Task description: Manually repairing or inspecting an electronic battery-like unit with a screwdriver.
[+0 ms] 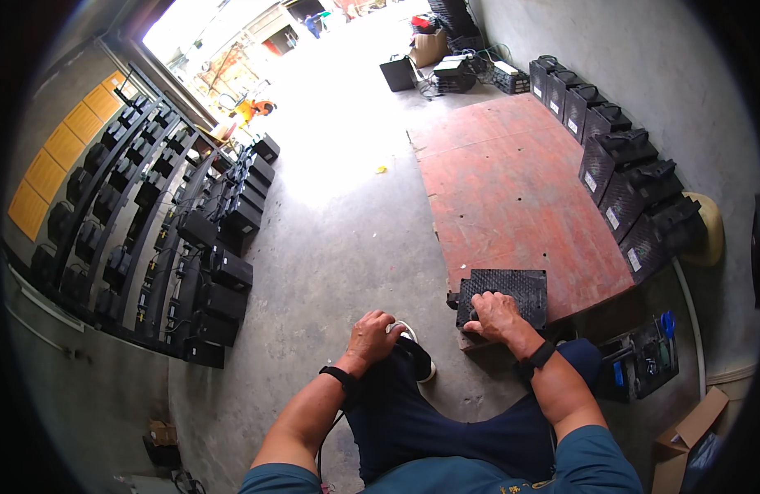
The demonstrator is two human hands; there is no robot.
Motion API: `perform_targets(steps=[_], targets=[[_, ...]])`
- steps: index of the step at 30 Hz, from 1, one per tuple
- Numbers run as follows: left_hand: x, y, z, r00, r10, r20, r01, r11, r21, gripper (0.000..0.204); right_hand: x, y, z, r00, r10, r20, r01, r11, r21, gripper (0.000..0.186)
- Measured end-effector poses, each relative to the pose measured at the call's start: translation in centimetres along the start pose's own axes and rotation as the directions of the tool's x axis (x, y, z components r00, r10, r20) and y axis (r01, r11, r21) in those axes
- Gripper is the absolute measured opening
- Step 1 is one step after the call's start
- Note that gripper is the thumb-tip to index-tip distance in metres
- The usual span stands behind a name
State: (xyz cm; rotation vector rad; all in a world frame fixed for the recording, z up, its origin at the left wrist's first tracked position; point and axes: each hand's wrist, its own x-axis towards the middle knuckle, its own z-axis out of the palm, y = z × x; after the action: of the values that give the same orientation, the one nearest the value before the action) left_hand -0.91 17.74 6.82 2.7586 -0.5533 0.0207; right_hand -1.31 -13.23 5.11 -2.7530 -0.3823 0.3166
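My right hand (495,315) lies palm-down over the near left part of a flat black case (524,286), its fingers bent over the textured top and the thumb reaching down at the left. I cannot tell whether it truly grips anything, since the palm hides what is beneath. My left hand (370,336) rests by the left knee, fingers half curled; I see nothing in it, though its underside is hidden.

I judge the step in hand to be steadying or handling the case with one hand. Shifting it would call for a firmer hold, probably with the left hand brought across to its free side.

Both forearms reach forward from the lower edge, elbows bent and spread, the right wrist angled inward to the case.

The case sits under the right hand at the near left corner of a red board (520,198), which stretches ahead. Beyond its right edge stands a row of black cases (596,165). Blue-handled scissors (667,323) lie to the right of the right hand; a bank of black units (200,229) stands well left of the left.
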Motion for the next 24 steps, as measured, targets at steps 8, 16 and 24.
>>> perform_targets(steps=[8,16,24], targets=[[0.1,0.1,0.1,1.0,-0.004,0.01,0.004,1.0,0.015,0.031,0.2,0.9,1.1,0.993,-0.115,0.031,0.116,0.993,-0.032,0.031],[0.0,-0.1,0.1,1.0,0.003,0.008,-0.003,1.0,0.01,0.031,0.2,0.5,0.9,0.999,-0.02,0.03,0.019,0.999,0.037,0.031],[0.1,0.0,0.0,1.0,0.002,0.003,-0.002,1.0,0.009,0.03,0.2,1.0,1.2,0.994,-0.104,0.039,0.104,0.995,0.004,0.029]])
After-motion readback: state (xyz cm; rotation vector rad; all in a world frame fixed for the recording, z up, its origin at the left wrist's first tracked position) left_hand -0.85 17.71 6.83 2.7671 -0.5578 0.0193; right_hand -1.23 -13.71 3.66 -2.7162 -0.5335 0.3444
